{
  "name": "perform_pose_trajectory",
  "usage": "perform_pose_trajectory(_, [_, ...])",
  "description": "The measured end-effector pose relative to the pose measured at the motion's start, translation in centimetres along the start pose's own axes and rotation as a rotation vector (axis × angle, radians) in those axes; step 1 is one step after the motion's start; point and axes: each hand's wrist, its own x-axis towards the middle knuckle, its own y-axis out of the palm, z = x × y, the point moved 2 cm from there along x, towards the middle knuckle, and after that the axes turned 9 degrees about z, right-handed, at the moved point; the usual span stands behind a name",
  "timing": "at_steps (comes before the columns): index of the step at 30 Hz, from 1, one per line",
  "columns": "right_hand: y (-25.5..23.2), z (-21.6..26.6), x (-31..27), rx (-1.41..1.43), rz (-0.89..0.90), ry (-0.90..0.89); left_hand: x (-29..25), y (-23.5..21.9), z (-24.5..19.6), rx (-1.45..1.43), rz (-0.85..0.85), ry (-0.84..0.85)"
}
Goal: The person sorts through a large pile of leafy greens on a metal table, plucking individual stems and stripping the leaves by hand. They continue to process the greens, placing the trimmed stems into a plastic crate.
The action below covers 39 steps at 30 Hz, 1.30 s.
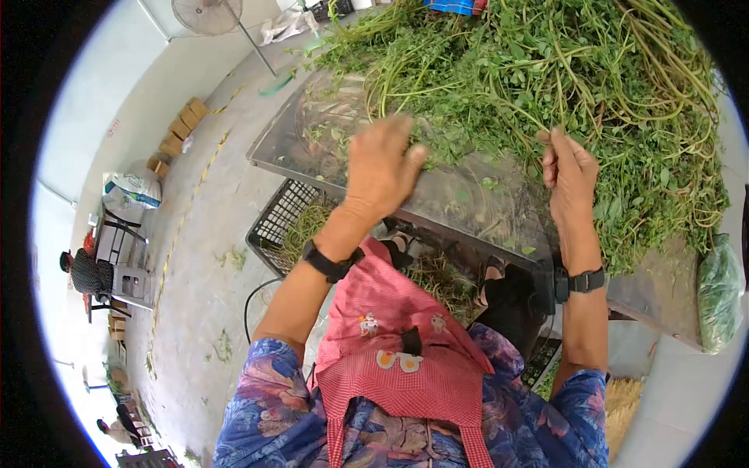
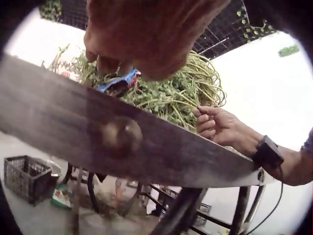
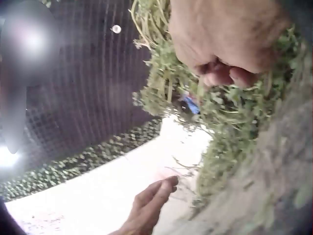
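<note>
A big heap of leafy green stems point(image 1: 499, 70) covers much of the table point(image 1: 476, 204). My right hand point(image 1: 571, 175) is at the heap's near edge, fingers curled, thumb and forefinger pinching a thin green stem point(image 1: 524, 111). The left wrist view shows this pinch from the side, with the right hand point(image 2: 220, 126) close above the table edge. Blurred, my left hand point(image 1: 381, 165) hovers over the table's near left part with its thumb apart from the fingers. Nothing shows in it. Loose leaf bits point(image 1: 490, 183) lie between the hands.
Below the table edge stands a black plastic crate point(image 1: 273, 222) with stems inside. A filled green plastic bag point(image 1: 719, 292) sits at the table's right end. Something blue point(image 1: 459, 6) pokes out of the heap. Further left are a standing fan point(image 1: 207, 12) and a seated person point(image 1: 90, 273).
</note>
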Motion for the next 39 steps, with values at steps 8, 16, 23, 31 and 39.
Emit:
perform_pose_trajectory(8, [-0.3, -0.3, 0.1, 0.101, 0.051, -0.044, -3.3, 2.3, -6.0, -0.005, 0.304, 0.072])
perform_pose_trajectory(16, [0.0, 0.2, -0.6, 0.121, 0.118, -0.07, -5.4, 0.7, -8.4, -0.226, 0.279, 0.265])
perform_pose_trajectory(23, [1.1, 0.5, -2.8, -0.014, 0.111, -0.015, -2.0, -1.0, -4.4, -0.577, 0.065, -0.115])
perform_pose_trajectory(31, [5.6, -1.2, -4.6, -0.763, 0.401, -0.407, 2.7, 0.9, -4.4, -1.488, 0.272, -0.438])
perform_pose_trajectory(39, [6.9, -2.2, -8.5, -1.287, 0.666, -0.515, -0.2, 0.4, -1.4, -1.376, 0.234, -0.451])
